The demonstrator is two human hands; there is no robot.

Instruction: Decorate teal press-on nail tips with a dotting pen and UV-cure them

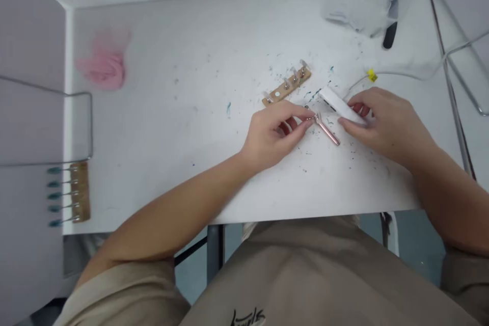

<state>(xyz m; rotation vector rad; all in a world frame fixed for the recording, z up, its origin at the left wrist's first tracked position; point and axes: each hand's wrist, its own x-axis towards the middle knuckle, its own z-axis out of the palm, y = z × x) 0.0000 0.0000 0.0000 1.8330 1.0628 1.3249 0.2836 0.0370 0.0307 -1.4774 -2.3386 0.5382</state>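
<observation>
**Hands on small metal pin and white block, mid-table**

L hand (273, 135) lay on the white tabletop (183, 112), thumb and forefinger pinched narrow on the head end of a slim pinkish metal pin (327, 131); the pin's shaft ran right and nearer, its tip resting on the table. R hand (385, 122) sat just right of it, fingers wrapped round a flat white rectangular plastic block (340, 104), holding it tilted w/ the far-left end sticking out. Pin and block were close together, touching or not: can't tell.

Just beyond the L hand lay a small tan wooden strip w/ upright metal pins (287, 87), angled far-right. Teal flecks (315, 94) were scattered around both hands. A yellow clip on a white cable (372, 75) sat far of the R hand. Far left: crumpled pink cloth (104, 65). Near left edge: a second wooden strip w/ teal-tipped pins (72, 194). Far right: a clear plastic bag (357, 5), blurred.
</observation>
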